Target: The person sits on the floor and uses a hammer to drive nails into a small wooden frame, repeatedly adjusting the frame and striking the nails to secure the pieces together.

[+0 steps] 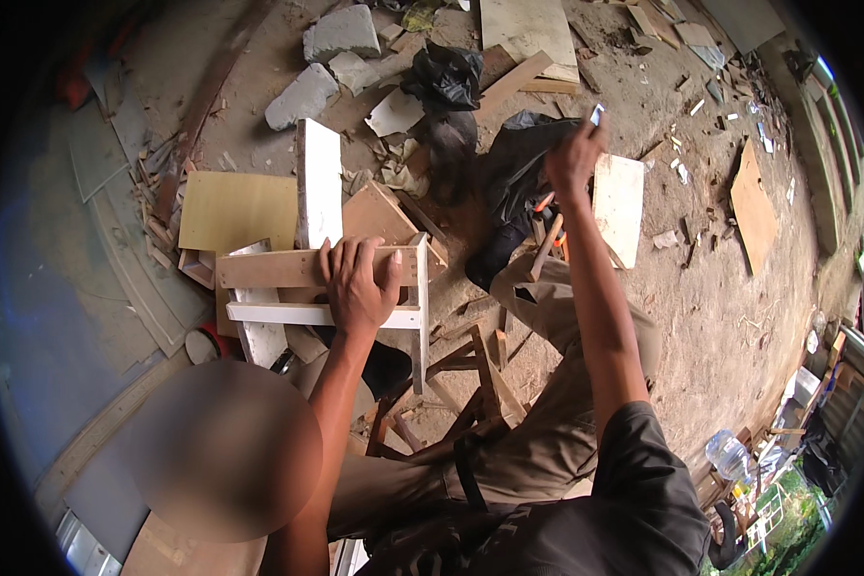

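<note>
My left hand [360, 288] is closed over the top rail of a small wooden frame [278, 270]. This frame has a bare wood rail, a white lower rail [307, 314] and a white upright on its right. My right hand [576, 158] reaches far forward on the right, its fingers closed together. A small white and pale blue piece [597, 115] shows at its fingertips; its kind is unclear. Below that hand lie a wooden tool handle [547, 248], some orange-handled tools [544, 202] and black cloth or plastic [518, 168].
Concrete lumps [341, 34], a black plastic bag [448, 75] and board offcuts [754, 206] litter the dirt floor. A yellowish panel [238, 211] and a white board [319, 182] stand behind the frame. Beside my legs is a wooden stool-like structure [490, 374]. A clear plastic bottle [728, 454] lies at right.
</note>
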Action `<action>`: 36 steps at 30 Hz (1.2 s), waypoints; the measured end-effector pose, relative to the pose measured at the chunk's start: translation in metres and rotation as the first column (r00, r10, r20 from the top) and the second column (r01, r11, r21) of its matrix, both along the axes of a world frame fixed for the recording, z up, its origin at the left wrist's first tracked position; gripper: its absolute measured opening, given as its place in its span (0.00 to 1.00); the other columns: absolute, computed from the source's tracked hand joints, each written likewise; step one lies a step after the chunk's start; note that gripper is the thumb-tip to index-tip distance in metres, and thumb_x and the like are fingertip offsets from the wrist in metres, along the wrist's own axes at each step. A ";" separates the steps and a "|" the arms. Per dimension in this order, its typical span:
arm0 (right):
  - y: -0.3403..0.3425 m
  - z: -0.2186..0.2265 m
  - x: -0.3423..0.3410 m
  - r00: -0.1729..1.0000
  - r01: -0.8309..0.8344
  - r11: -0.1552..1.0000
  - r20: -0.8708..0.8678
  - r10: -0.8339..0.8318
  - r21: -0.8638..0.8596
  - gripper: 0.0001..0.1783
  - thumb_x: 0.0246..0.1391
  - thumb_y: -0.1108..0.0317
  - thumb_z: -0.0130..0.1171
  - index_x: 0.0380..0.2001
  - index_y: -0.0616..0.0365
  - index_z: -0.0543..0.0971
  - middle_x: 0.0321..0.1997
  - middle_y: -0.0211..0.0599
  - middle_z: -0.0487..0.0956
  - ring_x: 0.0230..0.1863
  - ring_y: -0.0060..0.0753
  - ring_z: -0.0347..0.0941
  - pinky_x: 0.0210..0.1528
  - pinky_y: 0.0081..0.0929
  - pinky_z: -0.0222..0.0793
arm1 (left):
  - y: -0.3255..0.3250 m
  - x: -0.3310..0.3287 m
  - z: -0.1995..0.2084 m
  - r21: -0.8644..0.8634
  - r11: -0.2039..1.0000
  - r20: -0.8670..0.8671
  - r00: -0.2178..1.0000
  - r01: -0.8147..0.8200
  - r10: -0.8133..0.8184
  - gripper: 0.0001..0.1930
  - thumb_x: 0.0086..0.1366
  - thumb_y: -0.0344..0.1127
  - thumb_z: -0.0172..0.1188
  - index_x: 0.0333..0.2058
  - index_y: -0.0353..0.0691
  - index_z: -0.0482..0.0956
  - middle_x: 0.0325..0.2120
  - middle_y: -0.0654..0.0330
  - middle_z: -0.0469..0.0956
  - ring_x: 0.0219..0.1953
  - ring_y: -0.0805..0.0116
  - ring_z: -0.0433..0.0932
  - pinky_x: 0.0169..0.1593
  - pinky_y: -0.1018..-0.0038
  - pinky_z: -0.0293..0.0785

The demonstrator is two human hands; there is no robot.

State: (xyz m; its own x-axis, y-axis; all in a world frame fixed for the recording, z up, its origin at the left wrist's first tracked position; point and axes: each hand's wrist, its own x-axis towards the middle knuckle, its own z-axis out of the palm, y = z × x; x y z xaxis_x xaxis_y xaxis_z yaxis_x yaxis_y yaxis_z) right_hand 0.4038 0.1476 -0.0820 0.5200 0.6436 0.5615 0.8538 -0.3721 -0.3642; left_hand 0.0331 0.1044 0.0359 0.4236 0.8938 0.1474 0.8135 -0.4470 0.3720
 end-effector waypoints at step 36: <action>0.272 -0.241 -0.076 0.930 -0.274 0.895 -0.336 0.152 -0.353 0.15 0.60 0.62 0.44 0.33 0.57 0.79 0.33 0.51 0.82 0.39 0.60 0.79 0.42 0.49 0.76 | 0.010 0.000 0.002 -0.199 0.979 -0.014 0.999 -0.051 0.049 0.18 0.57 0.46 0.56 0.40 0.40 0.81 0.40 0.56 0.77 0.49 0.55 0.74 0.65 0.49 0.53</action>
